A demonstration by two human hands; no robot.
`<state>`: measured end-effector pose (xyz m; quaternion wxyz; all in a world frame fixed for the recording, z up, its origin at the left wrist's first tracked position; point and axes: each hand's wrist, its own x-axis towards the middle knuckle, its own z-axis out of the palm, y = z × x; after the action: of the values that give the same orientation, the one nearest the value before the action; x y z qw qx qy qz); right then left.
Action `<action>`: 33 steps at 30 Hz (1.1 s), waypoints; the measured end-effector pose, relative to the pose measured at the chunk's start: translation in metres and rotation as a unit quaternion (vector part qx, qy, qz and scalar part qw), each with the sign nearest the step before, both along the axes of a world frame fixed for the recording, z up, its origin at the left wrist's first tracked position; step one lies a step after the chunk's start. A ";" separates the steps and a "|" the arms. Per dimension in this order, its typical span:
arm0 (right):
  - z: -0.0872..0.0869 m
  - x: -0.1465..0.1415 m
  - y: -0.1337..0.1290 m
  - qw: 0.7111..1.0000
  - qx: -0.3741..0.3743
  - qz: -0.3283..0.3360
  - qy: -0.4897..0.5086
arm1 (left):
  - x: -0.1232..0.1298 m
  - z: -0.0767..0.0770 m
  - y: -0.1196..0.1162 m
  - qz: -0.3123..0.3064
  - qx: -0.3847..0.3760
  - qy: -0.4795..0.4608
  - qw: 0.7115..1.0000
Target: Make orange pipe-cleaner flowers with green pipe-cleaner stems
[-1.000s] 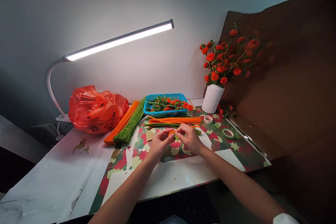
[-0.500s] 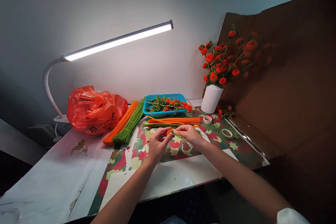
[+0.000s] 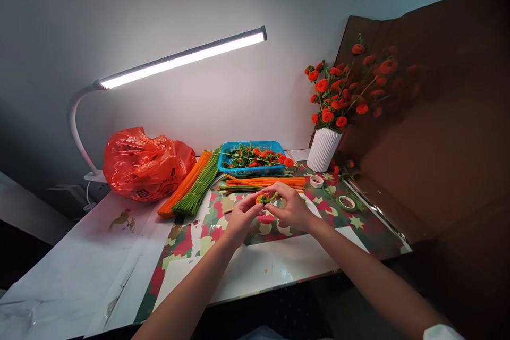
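Green stem (image 3: 274, 196): now bends upward; earlier it stretched flat rightward.
Left hand (image 3: 242, 218): thumb and fingers pinch the orange flower (image 3: 258, 199) above patterned cover (image 3: 207, 247).
Right hand (image 3: 294, 208): thumb and forefinger parted around the stem; contact unclear.

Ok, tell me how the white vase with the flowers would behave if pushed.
The white vase might tip if pushed near the top: it is narrow, and the orange-red flowers rise and spread well beyond its rim. Its ribbed sides may make it less slippery to hold. Looking round, it could roll once down.
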<state>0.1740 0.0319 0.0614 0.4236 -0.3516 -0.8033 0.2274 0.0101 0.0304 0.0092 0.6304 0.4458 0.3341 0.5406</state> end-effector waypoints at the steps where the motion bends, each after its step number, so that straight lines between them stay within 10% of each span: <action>1: 0.001 0.001 0.000 1.000 0.008 0.014 -0.013 | 0.000 -0.001 0.000 0.003 0.011 0.007 1.000; 33: 0.013 0.013 0.009 0.979 -0.057 0.176 -0.080 | 0.003 0.007 -0.006 -0.108 -0.080 -0.034 0.990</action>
<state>0.1873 0.0413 0.0749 0.2903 -0.2452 -0.8697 0.3151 0.0128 0.0249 0.0163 0.7297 0.4085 0.3048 0.4559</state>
